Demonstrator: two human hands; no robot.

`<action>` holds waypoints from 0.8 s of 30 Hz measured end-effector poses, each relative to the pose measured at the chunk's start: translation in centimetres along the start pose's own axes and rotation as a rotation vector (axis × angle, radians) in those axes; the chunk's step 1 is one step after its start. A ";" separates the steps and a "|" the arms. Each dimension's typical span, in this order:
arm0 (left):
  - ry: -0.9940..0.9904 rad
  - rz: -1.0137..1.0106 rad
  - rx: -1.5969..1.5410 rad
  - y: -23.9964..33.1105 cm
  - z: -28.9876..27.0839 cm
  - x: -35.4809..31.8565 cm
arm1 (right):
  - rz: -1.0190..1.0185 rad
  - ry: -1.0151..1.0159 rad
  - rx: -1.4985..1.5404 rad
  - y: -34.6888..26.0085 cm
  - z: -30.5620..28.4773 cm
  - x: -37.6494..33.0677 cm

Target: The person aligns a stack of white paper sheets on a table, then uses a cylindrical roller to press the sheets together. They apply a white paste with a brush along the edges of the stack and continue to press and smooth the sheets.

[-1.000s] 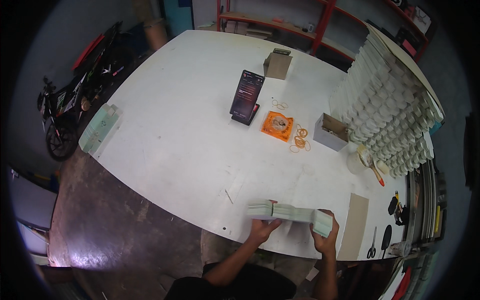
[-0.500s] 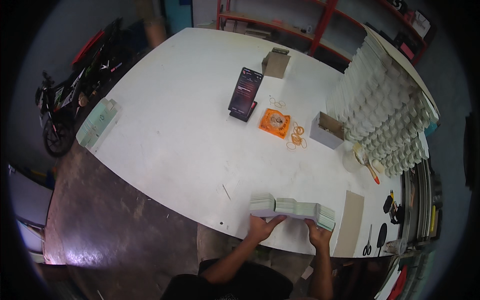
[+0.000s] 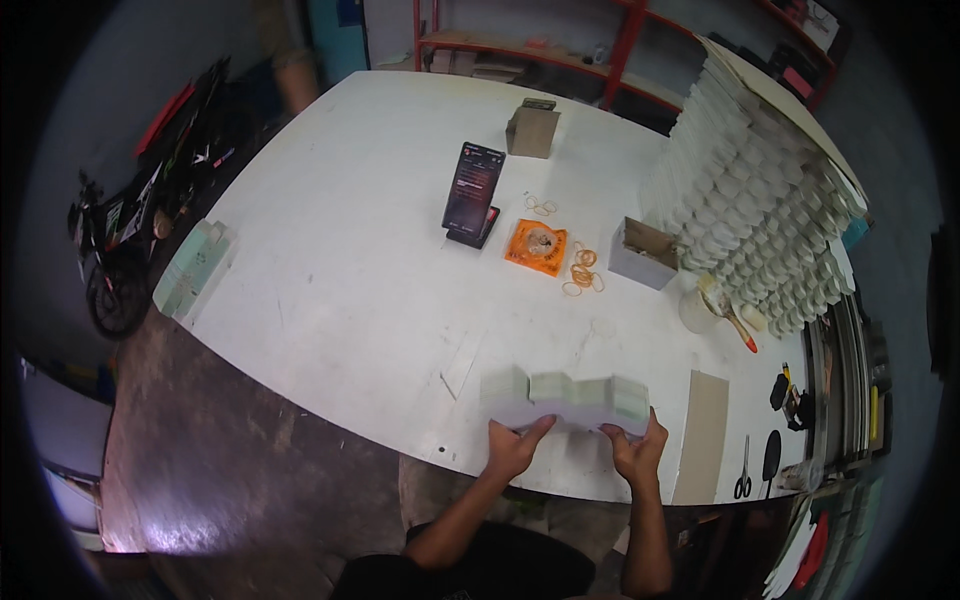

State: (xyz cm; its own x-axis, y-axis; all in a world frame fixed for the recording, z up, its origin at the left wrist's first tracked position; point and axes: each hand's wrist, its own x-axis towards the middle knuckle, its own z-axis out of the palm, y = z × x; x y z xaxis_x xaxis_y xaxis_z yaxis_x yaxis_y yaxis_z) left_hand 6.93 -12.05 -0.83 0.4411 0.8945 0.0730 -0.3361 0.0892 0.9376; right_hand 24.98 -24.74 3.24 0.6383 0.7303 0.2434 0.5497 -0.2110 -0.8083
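Observation:
A long stack of pale green-white die-cut paper pieces [image 3: 565, 398], its top edge stepped, stands near the table's front edge and is slightly blurred. My left hand [image 3: 513, 448] grips its left part from the near side, with the thumb pressed against the lower face. At the stack's right end, my right hand [image 3: 637, 450] holds it with the thumb in front and a finger along the outer side. The fingers behind the stack are hidden. To the right of my right hand lies a flat grey-brown cardboard strip [image 3: 703, 435].
Tall piles of similar stepped pieces [image 3: 745, 190] fill the table's right side. Nearby are an open small box [image 3: 643, 253], a tub with a brush [image 3: 702, 308], rubber bands [image 3: 584, 268], an orange packet [image 3: 536, 247], a phone on a stand [image 3: 474, 190] and scissors [image 3: 743, 470].
The stack in my hands has moved a little left and away, with its upper edge now blurred. My right hand's finger has come up around its right end. The whole view has shifted slightly.

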 end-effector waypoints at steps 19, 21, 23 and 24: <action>-0.119 -0.190 0.251 4.4 2.6 2.7 | 0.386 -0.301 0.236 -2.7 -6.2 -0.2; -0.177 -0.148 0.406 4.6 4.2 1.7 | 0.393 -0.257 -0.162 -2.2 -6.5 -0.7; -0.192 -0.135 0.477 4.0 5.3 1.0 | 0.372 -0.150 -0.364 -1.9 -5.5 -2.1; -0.177 -0.145 0.471 3.2 5.6 0.6 | 0.361 -0.099 -0.466 -1.6 -5.3 -2.7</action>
State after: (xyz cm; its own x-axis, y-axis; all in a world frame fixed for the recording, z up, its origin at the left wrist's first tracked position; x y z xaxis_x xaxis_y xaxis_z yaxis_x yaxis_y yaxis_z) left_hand 10.80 -13.66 4.16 0.6027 0.7964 -0.0507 0.1315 -0.0364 0.9906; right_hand 25.20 -29.83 6.73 0.7878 0.6117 -0.0722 0.5000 -0.7035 -0.5050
